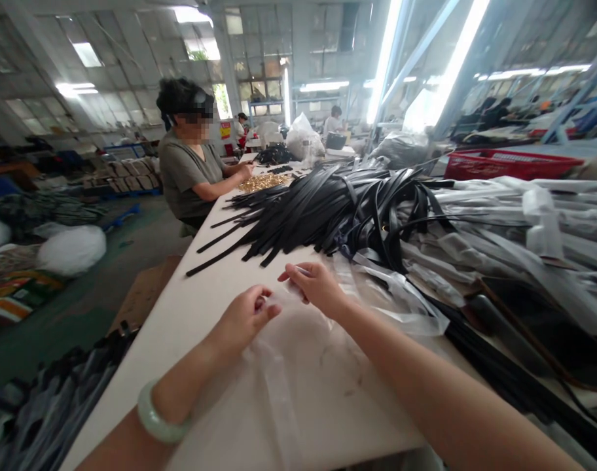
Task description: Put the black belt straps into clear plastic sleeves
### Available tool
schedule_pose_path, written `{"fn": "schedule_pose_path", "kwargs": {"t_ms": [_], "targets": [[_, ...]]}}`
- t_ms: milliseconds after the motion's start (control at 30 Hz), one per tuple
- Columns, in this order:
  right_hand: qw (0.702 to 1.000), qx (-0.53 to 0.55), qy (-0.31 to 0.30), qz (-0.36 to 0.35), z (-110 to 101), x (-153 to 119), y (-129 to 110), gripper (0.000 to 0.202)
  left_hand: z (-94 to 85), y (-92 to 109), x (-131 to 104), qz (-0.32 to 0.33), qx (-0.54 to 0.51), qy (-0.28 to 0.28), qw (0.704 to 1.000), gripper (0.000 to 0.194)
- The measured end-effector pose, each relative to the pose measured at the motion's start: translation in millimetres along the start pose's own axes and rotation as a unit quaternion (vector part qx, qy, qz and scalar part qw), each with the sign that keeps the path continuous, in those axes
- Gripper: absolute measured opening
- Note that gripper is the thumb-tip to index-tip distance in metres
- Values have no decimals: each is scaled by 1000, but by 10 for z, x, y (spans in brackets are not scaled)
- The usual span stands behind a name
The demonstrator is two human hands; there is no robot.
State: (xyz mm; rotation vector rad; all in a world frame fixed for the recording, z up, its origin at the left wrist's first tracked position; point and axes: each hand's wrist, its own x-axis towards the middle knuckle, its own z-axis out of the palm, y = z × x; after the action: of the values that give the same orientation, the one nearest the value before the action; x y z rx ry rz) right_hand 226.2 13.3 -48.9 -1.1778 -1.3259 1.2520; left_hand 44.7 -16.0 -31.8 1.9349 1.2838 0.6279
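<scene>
Over the white table (215, 275), my left hand (247, 314) is closed with thumb and fingers curled together on a translucent plastic sleeve (279, 399). The long, narrow sleeve hangs toward the table's near edge. Close by on the right, my right hand (313, 284) pinches the same filmy plastic near its upper end, though the exact grip is partly hidden by the fingers. Just beyond both hands lies a big heap of black straps (308, 209), some with ends pointing left. Loose plastic sleeves (406, 307) lie to the right of my right hand.
A person (190, 163) stands at the table's left side, hands near a pile of gold-coloured metal pieces (264, 182). Sleeved straps (539, 216) are heaped at right before a red basket (514, 165). More wrapped straps (48, 405) sit low on the left.
</scene>
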Motion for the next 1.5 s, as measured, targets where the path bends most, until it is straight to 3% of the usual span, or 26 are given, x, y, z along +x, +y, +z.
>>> {"fn": "schedule_pose_path", "kwargs": {"t_ms": [167, 333, 400, 500, 567, 633, 700, 767, 800, 833, 867, 967, 1033, 1100, 1200, 1333, 1433, 1500], "targets": [[997, 18, -42, 55, 85, -137, -48, 47, -294, -43, 9, -132, -222, -73, 963, 39], [988, -40, -146, 5, -123, -90, -74, 40, -549, -42, 1, -133, -404, -49, 904, 27], [986, -96, -133, -42, -218, -32, -49, 33, -618, -54, -1, -122, -459, -48, 879, 26], [969, -188, -55, -150, -346, 59, 4, 23, -665, -71, -11, -105, -503, -49, 857, 28], [947, -244, 16, -209, -424, 106, 31, 18, -666, -74, -35, -105, -499, -77, 857, 27], [919, -288, 83, -258, -488, 132, 46, 15, -654, -70, -75, -121, -448, -141, 874, 23], [888, -307, 135, -316, -512, 133, 50, 13, -640, -67, -118, -138, -343, -243, 897, 23], [863, -305, 164, -367, -470, 99, 42, 14, -620, -68, -143, -138, -230, -360, 894, 31], [857, -297, 169, -385, -420, 68, 34, 15, -604, -72, -144, -134, -197, -388, 890, 38], [856, -289, 164, -397, -353, 29, 23, 16, -581, -77, -136, -130, -190, -379, 896, 44], [855, -281, 149, -409, -272, -18, 10, 17, -551, -84, -122, -123, -209, -335, 911, 51], [842, -284, 67, -453, -8, -155, -22, 21, -413, -118, -60, -100, -326, -157, 927, 60], [831, -298, 23, -470, 121, -200, -17, 21, -307, -146, -22, -94, -366, -144, 914, 55], [837, -298, -8, -458, 178, -179, 20, 23, -224, -175, 11, -90, -352, -138, 922, 45], [863, -306, -31, -400, 154, -41, 128, 34, -191, -238, 69, -105, -269, -12, 957, 31], [859, -454, 0, -235, 105, 173, 278, 57, -280, -392, 160, -133, -202, 154, 958, 21], [831, -542, -49, -115, 163, 264, 298, 68, -328, -510, 199, -135, -183, 192, 955, 20], [808, -575, -88, -97, 232, 327, 256, 69, -326, -551, 199, -128, -172, 194, 957, 24]]}}
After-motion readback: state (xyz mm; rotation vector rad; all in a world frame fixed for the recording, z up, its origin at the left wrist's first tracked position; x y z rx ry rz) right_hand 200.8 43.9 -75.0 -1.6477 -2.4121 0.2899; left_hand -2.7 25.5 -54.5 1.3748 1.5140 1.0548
